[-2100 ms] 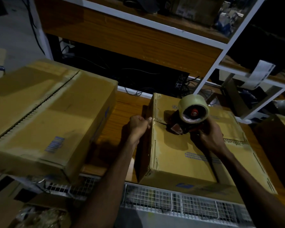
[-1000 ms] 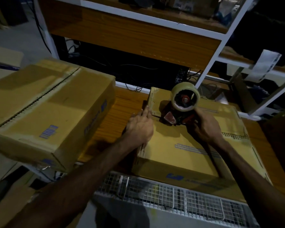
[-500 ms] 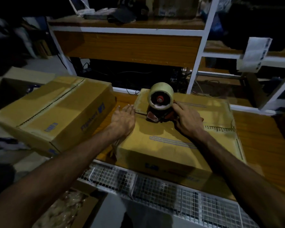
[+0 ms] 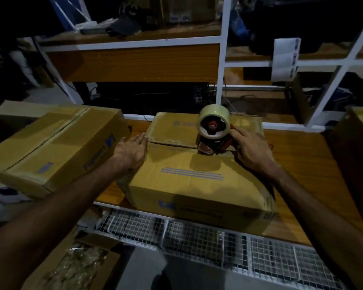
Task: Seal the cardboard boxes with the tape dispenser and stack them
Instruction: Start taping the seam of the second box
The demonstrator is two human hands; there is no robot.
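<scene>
My left hand (image 4: 132, 151) lies flat, fingers straight, on the left edge of the cardboard box (image 4: 197, 176) at the counter's (image 4: 298, 164) front edge. My right hand (image 4: 252, 151) seems to grip the tape dispenser (image 4: 215, 132) on the box's seam; a second box (image 4: 57, 147) overhangs the counter's left edge.

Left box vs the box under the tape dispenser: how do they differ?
The left box is untouched; the center box has the left hand flat on its left edge and the tape dispenser, gripped by the right hand, on its seam. The left box lies angled, overhanging the table; the center box lies squarer to the front edge. Both are brown cardboard with blue print.
</scene>
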